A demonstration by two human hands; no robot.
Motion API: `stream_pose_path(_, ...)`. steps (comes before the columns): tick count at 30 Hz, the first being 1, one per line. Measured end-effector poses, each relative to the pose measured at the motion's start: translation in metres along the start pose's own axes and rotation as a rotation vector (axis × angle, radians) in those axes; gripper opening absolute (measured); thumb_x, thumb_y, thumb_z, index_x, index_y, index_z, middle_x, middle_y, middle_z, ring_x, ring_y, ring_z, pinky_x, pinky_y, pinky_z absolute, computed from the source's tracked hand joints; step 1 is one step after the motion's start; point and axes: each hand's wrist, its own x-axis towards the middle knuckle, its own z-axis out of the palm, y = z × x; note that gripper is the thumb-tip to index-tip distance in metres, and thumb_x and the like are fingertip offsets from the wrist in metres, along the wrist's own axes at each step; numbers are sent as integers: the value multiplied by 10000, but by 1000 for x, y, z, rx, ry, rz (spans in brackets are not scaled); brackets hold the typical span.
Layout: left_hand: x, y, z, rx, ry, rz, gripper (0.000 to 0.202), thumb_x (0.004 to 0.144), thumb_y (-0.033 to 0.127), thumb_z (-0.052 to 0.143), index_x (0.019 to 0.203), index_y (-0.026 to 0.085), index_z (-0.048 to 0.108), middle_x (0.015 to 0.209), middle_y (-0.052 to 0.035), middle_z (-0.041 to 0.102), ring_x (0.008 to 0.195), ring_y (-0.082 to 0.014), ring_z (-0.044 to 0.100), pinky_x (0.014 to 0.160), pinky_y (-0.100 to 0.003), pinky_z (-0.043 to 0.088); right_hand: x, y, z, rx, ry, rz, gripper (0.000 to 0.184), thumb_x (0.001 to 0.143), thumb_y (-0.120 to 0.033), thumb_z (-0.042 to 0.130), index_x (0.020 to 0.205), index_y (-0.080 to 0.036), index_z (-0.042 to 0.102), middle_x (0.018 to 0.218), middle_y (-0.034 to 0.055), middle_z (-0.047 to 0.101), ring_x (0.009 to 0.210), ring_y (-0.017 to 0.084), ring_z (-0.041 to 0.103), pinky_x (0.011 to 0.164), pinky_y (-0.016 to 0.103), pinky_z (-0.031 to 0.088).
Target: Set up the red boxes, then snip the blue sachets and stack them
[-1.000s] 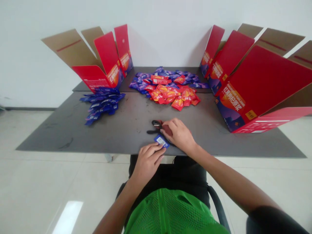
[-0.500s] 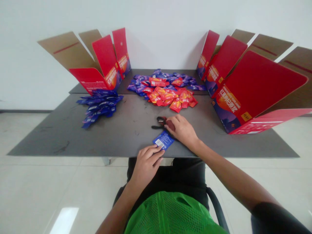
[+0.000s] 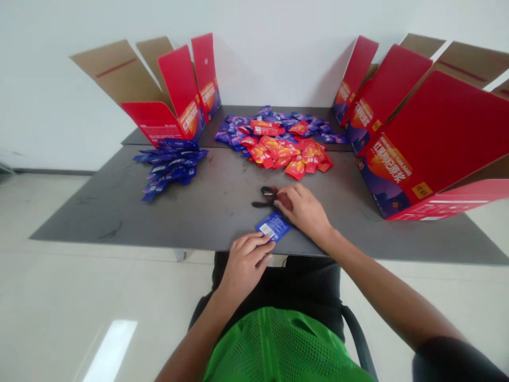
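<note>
A blue sachet [image 3: 274, 226] lies flat at the near edge of the dark grey table [image 3: 214, 212]. My left hand [image 3: 244, 262] rests at that edge, and its fingertips pinch the sachet's near corner. My right hand [image 3: 304, 209] lies just behind the sachet, curled over a small tool with black loop handles and a dark red part [image 3: 270, 197]. What the tool is stays partly hidden under the fingers.
A heap of red and purple sachets [image 3: 282, 140] fills the table's far middle. A pile of blue sachets [image 3: 169, 164] lies at the left. An open red carton [image 3: 167, 109] stands at the back left, and larger open red cartons [image 3: 413, 143] stand at the right.
More of the blue sachet shows than a second ago, lying out from under my right hand. Both hands stay at the same spot; the camera shifted slightly.
</note>
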Motion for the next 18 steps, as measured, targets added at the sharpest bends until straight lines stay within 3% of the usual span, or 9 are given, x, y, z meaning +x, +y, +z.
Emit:
stream_pose_path(3,0,-1,1,-4,1,-21,289,931,151,736,1200,258,724,1183,-50,745,1207,-260,641,995,-470,499,11,8,-10,-38,58,37,254,1005,-362,615,1192,-192,646,1126,123,663,1018,295,635,892,435,535)
stream_pose_path(6,1,1,2,-7,2,-33,279,939,160,727,1197,267,732,1183,-44,745,1182,-251,652,984,-458,509,7,-26,-12,91,118,-24,253,1035,-380,571,1224,-222,626,1220,109,656,1105,271,629,950,403,526)
stream_pose_path(10,3,3,0,1,-52,-59,154,931,163,732,1050,254,766,1107,-25,752,1118,-242,658,967,-442,517,-11,-64,1,166,-24,-146,218,1056,-327,526,1230,-236,622,1225,94,672,1099,254,636,950,393,532)
stream_pose_path(13,3,3,1,-23,-55,-58,225,929,151,736,1128,254,756,1148,-20,756,1161,-235,651,996,-450,513,-13,-49,8,110,-47,-126,221,1043,-336,549,1215,-227,635,1172,103,680,1051,268,643,915,408,539)
stream_pose_path(18,2,0,4,-53,-3,-36,329,918,127,741,1203,292,742,1178,-20,758,1215,-233,647,1003,-467,518,8,9,-4,-98,14,-45,256,1026,-386,563,1183,-203,651,1121,128,673,999,297,640,871,428,532)
